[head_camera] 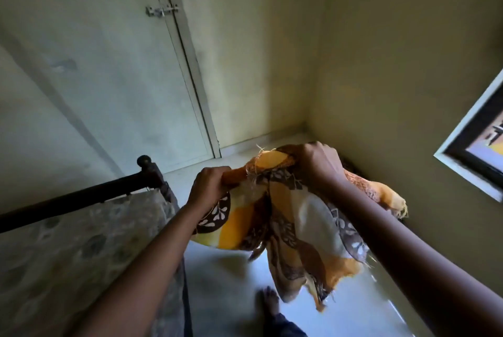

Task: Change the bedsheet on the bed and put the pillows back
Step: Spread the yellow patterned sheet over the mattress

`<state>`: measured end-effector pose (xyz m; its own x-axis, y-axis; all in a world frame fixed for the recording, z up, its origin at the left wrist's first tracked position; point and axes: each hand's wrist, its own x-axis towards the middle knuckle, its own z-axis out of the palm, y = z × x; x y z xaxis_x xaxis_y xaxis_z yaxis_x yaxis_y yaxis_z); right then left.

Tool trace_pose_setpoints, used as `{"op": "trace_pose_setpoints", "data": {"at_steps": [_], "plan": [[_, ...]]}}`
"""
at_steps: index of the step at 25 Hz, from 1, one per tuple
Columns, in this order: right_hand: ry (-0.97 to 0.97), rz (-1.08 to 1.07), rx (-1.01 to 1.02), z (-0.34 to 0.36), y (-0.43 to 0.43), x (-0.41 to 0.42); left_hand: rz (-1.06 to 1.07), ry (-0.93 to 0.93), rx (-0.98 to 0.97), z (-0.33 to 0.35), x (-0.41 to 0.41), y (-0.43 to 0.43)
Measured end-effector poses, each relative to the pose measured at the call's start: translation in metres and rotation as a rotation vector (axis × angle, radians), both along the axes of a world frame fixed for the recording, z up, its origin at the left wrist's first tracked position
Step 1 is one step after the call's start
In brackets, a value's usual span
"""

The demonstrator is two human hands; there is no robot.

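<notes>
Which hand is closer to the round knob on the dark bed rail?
Left. The left hand grips the patterned sheet a little to the right of the knob. The right hand grips the same sheet farther right, toward the wall corner.

At 3 o'clock a framed picture [473, 146] is blurred and cut by the right edge. The bed [68, 255], at 8 o'clock, runs off the left and bottom edges. The fingertips of the left hand [209, 187] and right hand [318, 162] are hidden in the bunched bedsheet [285, 222]. A foot [269, 301] at 6 o'clock is dim and blurred.
</notes>
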<state>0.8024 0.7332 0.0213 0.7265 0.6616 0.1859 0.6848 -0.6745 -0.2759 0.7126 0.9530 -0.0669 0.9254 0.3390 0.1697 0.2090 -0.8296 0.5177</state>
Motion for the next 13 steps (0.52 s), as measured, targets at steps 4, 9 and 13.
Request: {"op": "trace_pose_setpoints", "data": {"at_steps": [4,9,13], "plan": [[0.010,-0.056,-0.026,-0.013,0.047,0.076,-0.041,0.063,0.038,0.010,0.093,0.058],[0.030,-0.039,-0.029,-0.024,0.120,0.157,-0.161,0.159,0.162,0.037,0.195,0.152],[0.002,0.042,0.002,-0.019,0.199,0.201,-0.112,0.105,0.215,0.062,0.238,0.230]]}}
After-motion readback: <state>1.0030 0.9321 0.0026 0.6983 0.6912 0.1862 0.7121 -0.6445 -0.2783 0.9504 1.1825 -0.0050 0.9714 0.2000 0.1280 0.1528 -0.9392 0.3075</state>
